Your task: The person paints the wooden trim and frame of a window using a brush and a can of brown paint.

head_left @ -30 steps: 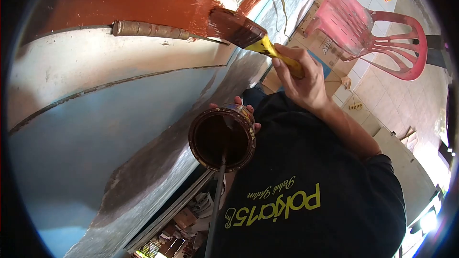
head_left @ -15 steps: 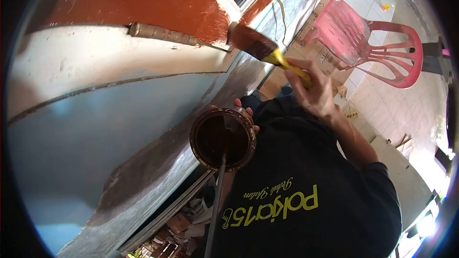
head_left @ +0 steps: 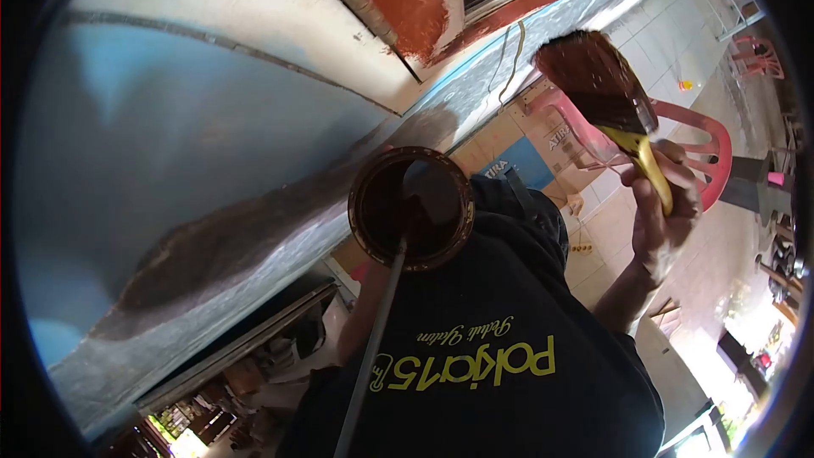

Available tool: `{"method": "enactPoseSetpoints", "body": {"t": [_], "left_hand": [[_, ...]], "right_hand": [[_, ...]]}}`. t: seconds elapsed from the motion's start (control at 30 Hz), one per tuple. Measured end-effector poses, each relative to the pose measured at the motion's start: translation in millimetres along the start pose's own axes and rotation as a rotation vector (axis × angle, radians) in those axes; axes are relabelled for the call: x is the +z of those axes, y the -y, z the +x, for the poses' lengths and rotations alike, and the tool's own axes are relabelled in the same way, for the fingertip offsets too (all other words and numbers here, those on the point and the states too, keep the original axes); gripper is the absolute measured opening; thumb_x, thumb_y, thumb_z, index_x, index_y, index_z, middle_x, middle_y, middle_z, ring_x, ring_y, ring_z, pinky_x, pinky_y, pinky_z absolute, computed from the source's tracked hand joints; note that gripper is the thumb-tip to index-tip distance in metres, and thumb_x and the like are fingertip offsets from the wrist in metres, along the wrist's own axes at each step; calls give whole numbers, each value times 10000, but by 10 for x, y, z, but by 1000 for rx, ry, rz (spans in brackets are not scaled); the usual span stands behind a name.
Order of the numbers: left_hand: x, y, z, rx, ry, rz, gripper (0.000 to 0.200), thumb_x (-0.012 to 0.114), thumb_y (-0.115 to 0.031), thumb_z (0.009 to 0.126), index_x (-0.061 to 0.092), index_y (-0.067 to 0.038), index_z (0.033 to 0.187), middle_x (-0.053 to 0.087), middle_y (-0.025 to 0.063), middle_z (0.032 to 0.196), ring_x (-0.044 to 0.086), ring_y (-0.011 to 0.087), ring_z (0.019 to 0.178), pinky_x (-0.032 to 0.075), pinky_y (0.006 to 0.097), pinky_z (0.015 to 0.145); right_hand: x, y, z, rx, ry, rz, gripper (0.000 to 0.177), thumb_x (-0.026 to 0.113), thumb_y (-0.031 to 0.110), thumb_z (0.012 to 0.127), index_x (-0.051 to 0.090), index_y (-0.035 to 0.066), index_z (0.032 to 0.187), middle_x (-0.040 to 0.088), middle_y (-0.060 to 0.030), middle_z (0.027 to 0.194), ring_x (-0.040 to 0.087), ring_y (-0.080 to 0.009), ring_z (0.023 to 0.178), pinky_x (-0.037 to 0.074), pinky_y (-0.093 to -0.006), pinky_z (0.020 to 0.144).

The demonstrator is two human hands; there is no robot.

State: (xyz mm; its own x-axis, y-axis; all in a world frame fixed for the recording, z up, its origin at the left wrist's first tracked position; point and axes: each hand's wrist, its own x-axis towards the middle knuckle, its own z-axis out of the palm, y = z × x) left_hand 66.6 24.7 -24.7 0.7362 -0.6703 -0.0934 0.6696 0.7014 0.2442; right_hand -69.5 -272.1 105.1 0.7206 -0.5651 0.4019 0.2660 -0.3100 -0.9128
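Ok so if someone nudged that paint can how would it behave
The paint can is probably stiff, given its round rim. It may tip fairly easily if unsupported, since the long rod juts out well past one side. The paint inside looks dark and glossy, so it could slosh.

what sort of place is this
Likely a home, perhaps a room or porch, being repainted: there's a pink plastic chair, a tiled floor partly covered with cardboard, and a paint-coated brush in the right hand.
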Motion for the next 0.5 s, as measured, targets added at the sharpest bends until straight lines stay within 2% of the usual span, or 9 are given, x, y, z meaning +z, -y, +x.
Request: {"method": "enactPoseSetpoints", "body": {"t": [0.07,0.13,0.17,0.2,0.27,0.33,0.4,0.5], "left_hand": [[-25,33,3,68,-10,76,620,445,-434,941,346,-110,1460,376,137,1488,340,311,1382,280,501,1127],[-38,54,8,135,-22,146,641,416,-443,943,326,-87,1468,377,139,1488,342,308,1384,271,485,1140],[-13,65,12,163,-27,175,652,402,-447,944,316,-76,1473,377,141,1488,343,307,1385,266,477,1146],[12,80,-6,180,-30,190,663,387,-451,945,306,-64,1477,377,142,1489,344,306,1386,262,468,1153],[98,89,17,158,-10,163,685,359,-459,947,285,-42,1485,377,144,1489,346,303,1388,253,452,1166],[272,74,44,105,-39,136,685,369,-426,939,264,-36,1492,381,151,1484,359,303,1379,271,440,1159],[292,67,42,104,-74,99,682,383,-411,934,262,-36,1490,394,156,1472,376,304,1366,286,441,1150],[266,47,38,85,-71,-5,680,406,-389,927,259,-35,1488,413,164,1453,402,306,1346,309,444,1136]], "right_hand": [[-40,87,-31,5,-15,61,286,734,61,825,615,-24,1071,631,-133,926,642,-182,754,541,-258,730],[-191,29,-85,-27,24,171,339,746,109,815,605,6,1106,589,-146,1074,628,-189,871,556,-313,775],[-198,70,-90,-11,66,269,359,760,115,804,584,16,1102,578,-127,1038,611,-185,881,557,-323,782],[-207,89,-103,-39,61,225,414,775,143,805,551,22,1132,564,-105,985,601,-190,879,553,-309,762],[-172,108,-93,-90,92,265,474,794,224,803,528,24,1140,556,-99,981,590,-193,858,538,-291,733],[-118,105,-130,-70,-27,265,499,793,280,805,521,27,1138,557,-108,960,586,-190,827,521,-279,706],[-56,132,-132,-90,-46,199,506,788,320,809,519,28,1124,559,-113,923,585,-187,796,512,-273,690],[51,267,-81,-158,63,32,478,770,341,825,524,25,1086,584,-128,835,598,-190,715,507,-256,633]]}}
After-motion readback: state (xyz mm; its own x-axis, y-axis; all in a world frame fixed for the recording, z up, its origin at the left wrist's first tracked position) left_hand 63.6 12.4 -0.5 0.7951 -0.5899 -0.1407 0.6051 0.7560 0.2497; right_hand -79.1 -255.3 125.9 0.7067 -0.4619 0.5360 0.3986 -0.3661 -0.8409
